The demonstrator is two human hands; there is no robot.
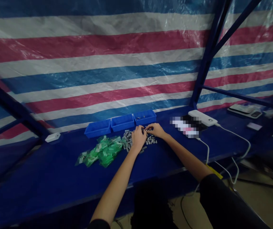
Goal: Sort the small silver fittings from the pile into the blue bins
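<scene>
My left hand [138, 138] and my right hand [156, 130] meet fingertip to fingertip over a heap of small metal parts. Both have their fingers pinched together; whatever sits between them is too small to name. Grey metal cylinders [127, 140] lie under and left of my left hand, partly hidden by it. Shorter shiny metal pieces [151, 140] are scattered just below my right hand. To the left rests a pile of green-tinted plastic bags [106, 151] with small things inside.
Three blue trays, a left tray [98, 133], a middle tray [123, 128] and a right tray [152, 120] with few small pieces, line the back. At right lie a blurred-out phone [186, 128], a white power bank [202, 117] with cables, and a scale [243, 111]. A small white box [52, 137] stands left.
</scene>
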